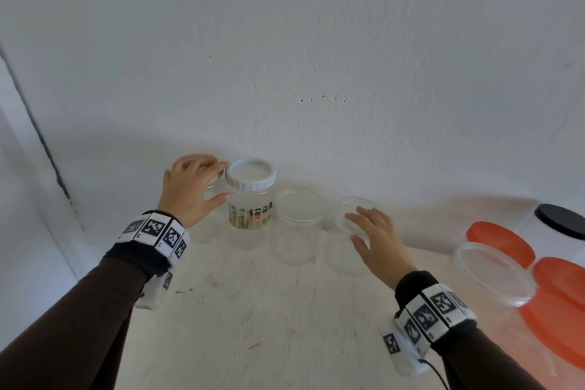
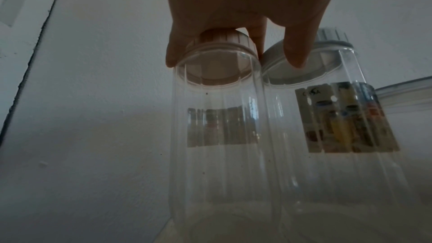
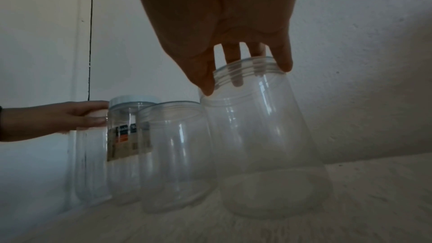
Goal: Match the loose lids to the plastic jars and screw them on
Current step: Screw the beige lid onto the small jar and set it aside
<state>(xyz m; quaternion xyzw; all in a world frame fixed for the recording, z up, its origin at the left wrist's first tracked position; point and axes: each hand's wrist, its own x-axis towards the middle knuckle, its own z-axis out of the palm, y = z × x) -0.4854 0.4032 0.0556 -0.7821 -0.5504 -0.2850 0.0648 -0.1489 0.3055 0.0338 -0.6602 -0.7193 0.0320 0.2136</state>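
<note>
Four clear plastic jars stand in a row against the wall. My left hand [image 1: 190, 187] grips the ribbed white lid [image 2: 222, 42] on top of the leftmost jar [image 2: 215, 154], fingers and thumb curled round it. Right beside it is a labelled jar [image 1: 250, 215] with a white lid [image 1: 251, 176] on it. The third jar [image 1: 297, 225] is open. My right hand [image 1: 373, 237] holds the fourth jar [image 3: 264, 136] by its threaded open rim, thumb in front and fingers over the mouth. This jar leans to the left.
At the right edge lie several orange lids [image 1: 497, 242], a wide clear tub rim [image 1: 493, 275] and a black lid [image 1: 562, 220]. The wall runs just behind the jars, with a corner at the left. The cream tabletop [image 1: 269, 310] stretches toward me.
</note>
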